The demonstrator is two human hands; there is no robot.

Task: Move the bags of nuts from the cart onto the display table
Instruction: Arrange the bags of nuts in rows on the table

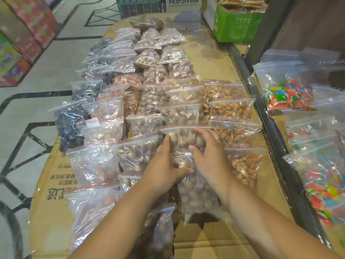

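Head view: a person's left hand and right hand clasp one bag of nuts from either side, thumbs on its front and fingers curled round its edges. The bag sits dead ahead between the hands, equally near each. Its long axis points away and its red zip edge lies farthest. Rows of bags surround it on the cardboard-covered table.

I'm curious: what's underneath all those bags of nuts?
Flattened cardboard with printed writing lies under the bags of nuts. Whatever holds the cardboard up is covered, so I can't tell.
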